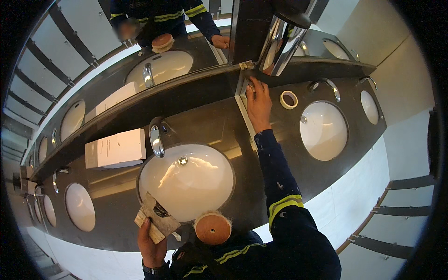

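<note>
My left hand (152, 245) grips a flat piece of wooden board (161, 228) near the counter's front edge. A smear of dark paste (160, 210) lies on the board. At the back of the counter, my right hand (259, 102) reaches to the upper end of a pale strip (246, 111) that crosses the dark counter (205, 116). Its fingers are bent and pressed together near the backsplash; whatever they hold is small and partly hidden. A round wooden brush with pale bristles (213, 228) sits at the front edge, close to my body.
A white box (116, 148) stands left of a chrome tap (157, 140) and an oval sink (186, 182). Right of my hand are a tape roll (289, 100), another sink (323, 130) and a tap (329, 88). A chrome cylinder (283, 44) hangs above; a mirror (107, 70) spans the wall.
</note>
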Available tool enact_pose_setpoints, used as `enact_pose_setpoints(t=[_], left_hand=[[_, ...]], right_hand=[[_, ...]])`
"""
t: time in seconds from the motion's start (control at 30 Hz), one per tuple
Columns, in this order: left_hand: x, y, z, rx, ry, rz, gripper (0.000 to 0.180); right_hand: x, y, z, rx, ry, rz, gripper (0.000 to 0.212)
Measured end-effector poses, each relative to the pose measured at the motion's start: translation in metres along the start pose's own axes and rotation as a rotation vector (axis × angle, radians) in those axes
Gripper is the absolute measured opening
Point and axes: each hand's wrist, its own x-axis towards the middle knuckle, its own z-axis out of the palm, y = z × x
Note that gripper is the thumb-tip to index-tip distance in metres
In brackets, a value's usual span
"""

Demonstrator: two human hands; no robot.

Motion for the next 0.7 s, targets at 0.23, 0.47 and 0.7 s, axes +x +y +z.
enact_pose_setpoints(t=[0.23,0.47,0.7], left_hand=[[0.006,-0.003,0.003,0.002,-0.004,0.001,0.046],[0.010,-0.006,0.001,-0.010,0.004,-0.015,0.045],[0.011,-0.005,0.009,0.023,0.012,-0.005,0.046]], right_hand=[[0.014,-0.001,0.004,-0.006,0.039,-0.066,0.032],[0.020,0.007,0.005,-0.073,0.016,-0.073,0.032],[0.018,0.003,0.004,-0.077,-0.038,0.003,0.032]])
